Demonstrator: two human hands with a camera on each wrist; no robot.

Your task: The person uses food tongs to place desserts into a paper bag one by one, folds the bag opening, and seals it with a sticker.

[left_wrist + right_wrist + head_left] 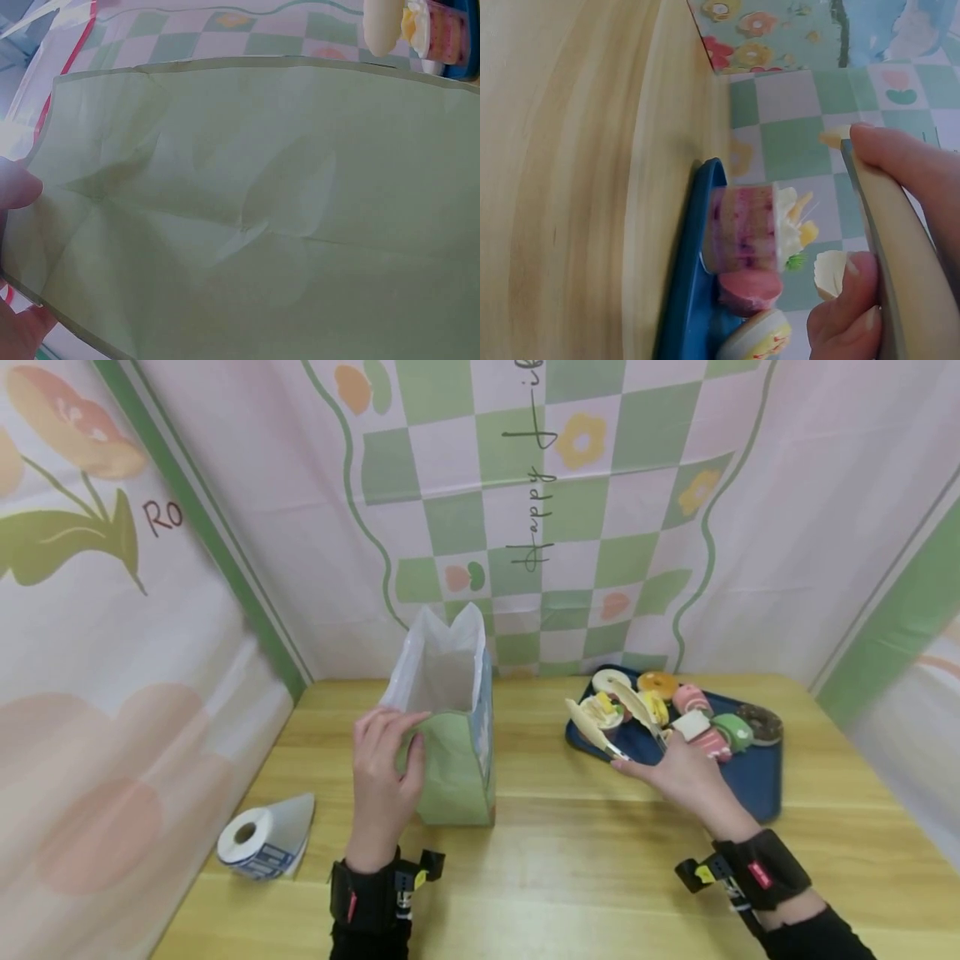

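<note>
A green paper bag stands upright with its white-lined mouth open. My left hand is at its near upper edge; in the left wrist view its thumb and a finger pinch the bag's side edge. My right hand grips cream-tipped tongs over the near-left part of a dark blue tray. The tong arms are spread, on either side of a layered cake cup topped with cream and yellow fruit. In the right wrist view that cake stands at the tray's end, apart from the tongs.
Several other play foods fill the tray: a white ring donut, an orange donut, a pink roll, a green piece and a chocolate donut. A label roll lies at the table's left. Printed cloth hangs behind.
</note>
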